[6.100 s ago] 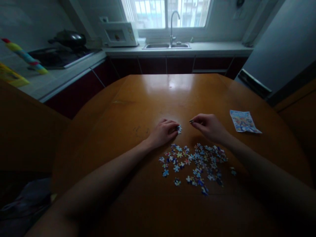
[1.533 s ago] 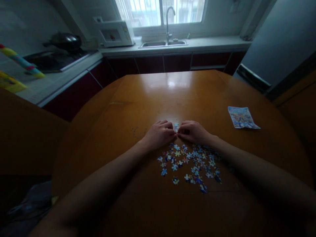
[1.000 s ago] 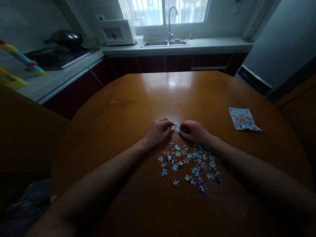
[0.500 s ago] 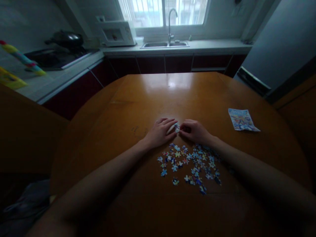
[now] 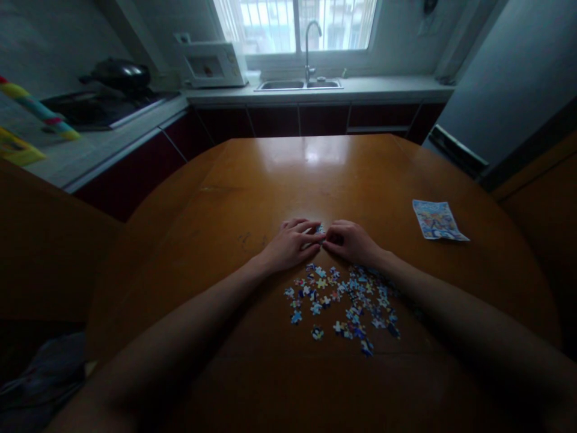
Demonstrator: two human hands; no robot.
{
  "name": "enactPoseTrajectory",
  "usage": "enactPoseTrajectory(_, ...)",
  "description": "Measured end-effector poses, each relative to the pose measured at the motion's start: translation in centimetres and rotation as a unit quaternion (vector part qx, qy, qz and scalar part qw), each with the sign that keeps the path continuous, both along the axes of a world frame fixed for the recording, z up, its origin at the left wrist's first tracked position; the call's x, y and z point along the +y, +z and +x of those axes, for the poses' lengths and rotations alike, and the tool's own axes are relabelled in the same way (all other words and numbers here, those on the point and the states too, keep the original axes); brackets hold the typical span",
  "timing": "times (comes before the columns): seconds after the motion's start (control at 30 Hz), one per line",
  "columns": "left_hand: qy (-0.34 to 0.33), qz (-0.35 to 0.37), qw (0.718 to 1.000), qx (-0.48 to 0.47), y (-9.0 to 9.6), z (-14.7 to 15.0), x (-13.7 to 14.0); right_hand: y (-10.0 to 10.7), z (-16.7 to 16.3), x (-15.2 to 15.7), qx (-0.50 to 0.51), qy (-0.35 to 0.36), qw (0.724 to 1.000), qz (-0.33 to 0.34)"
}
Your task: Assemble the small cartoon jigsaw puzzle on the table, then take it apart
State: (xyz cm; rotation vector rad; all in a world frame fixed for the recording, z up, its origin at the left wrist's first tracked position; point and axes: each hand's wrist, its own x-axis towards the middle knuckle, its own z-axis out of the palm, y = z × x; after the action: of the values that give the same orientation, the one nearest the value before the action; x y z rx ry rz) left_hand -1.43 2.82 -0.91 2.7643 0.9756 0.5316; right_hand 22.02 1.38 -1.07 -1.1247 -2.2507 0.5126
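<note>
My left hand [image 5: 291,243] and my right hand [image 5: 352,242] rest on the round wooden table [image 5: 252,180], fingertips meeting at the middle. Between the fingertips lies a small joined cluster of puzzle pieces [image 5: 320,229], mostly hidden by the fingers; both hands pinch or press on it. Just nearer to me, a scatter of several loose colourful puzzle pieces [image 5: 345,300] is spread flat on the table, below and between my wrists.
A printed picture sheet [image 5: 435,219] lies on the table at the right. Beyond the table run a counter with a sink and tap [image 5: 300,81], a microwave [image 5: 211,63] and a stove with a black wok [image 5: 119,75]. A grey fridge [image 5: 509,90] stands at right.
Six seconds ago my right hand held a piece apart from the left; it has come in to the cluster. In the last second the fingertips closed together over the cluster.
</note>
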Motion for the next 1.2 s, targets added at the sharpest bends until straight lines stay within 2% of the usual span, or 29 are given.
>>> enactPoseTrajectory(0.2,-0.005,0.003,1.000,-0.017,-0.25,-0.05,-0.07,0.23,-0.08,-0.10,-0.002,-0.002,1.000,-0.011)
enactPoseTrajectory(0.47,0.010,-0.016,0.996,-0.086,-0.15,0.27,0.26,0.15,0.01,-0.06,-0.008,0.001,1.000,-0.005)
enactPoseTrajectory(0.73,0.008,-0.022,0.999,-0.045,0.06,0.27,-0.11,-0.15,-0.03,0.08,-0.012,-0.007,1.000,0.002)
enactPoseTrajectory(0.9,-0.005,-0.017,0.997,-0.079,0.34,0.22,0.01,-0.09,0.00,0.10,-0.008,-0.005,1.000,-0.001)
enactPoseTrajectory(1.2,-0.020,-0.004,0.997,-0.068,-0.49,-0.19,0.62,0.11,-0.19,-0.10,-0.011,-0.015,1.000,-0.005)
